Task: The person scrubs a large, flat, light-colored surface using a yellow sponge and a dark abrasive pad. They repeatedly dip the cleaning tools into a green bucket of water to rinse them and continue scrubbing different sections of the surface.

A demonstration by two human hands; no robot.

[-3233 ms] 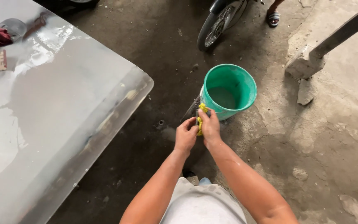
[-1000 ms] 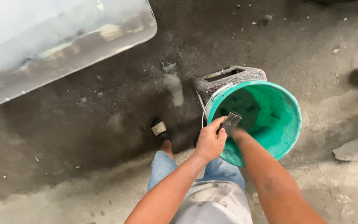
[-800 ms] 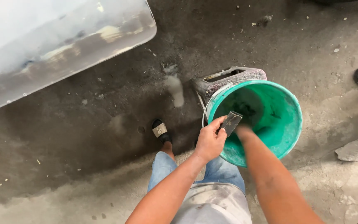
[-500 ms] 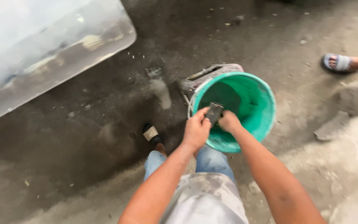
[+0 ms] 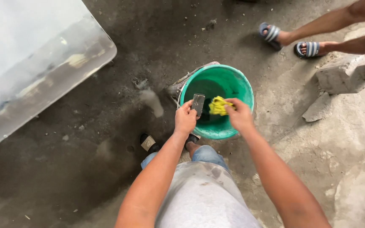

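Yellow crumpled cloth [image 5: 219,105]: wet-looking rag, pinched in the fingers of the right hand [image 5: 239,116], held over the open mouth of the bucket, just inside its near rim.

Head view, items in order:

Right hand: fingers closed around the right end of the yellow cloth; forearm runs in from the near right.

Left hand [image 5: 185,120]: fingers closed on a small flat grey rectangular block [image 5: 197,103], which stands up from the grip at the bucket's left rim, just left of the cloth. Block and cloth are close; whether they touch cannot be told.

Round green plastic bucket [image 5: 237,84]: on the floor, centre of the scene, dark inside. It rests against a low grey stool-like object [image 5: 178,87] that shows at its far left side.

Grey concrete floor [image 5: 106,139]: dark and stained at left and centre, paler and rough at right.

Large pale grey metal panel [image 5: 30,63]: rounded corner, glossy, far left, well apart from the bucket.

Broken concrete slab [image 5: 343,76]: far right, with a loose chip just beside it.

Another person's feet in striped sandals [image 5: 290,40]: far right, beyond the bucket.

Wearer's own legs in a pale garment, near centre; one shoe [image 5: 148,142] shows left of the bucket.
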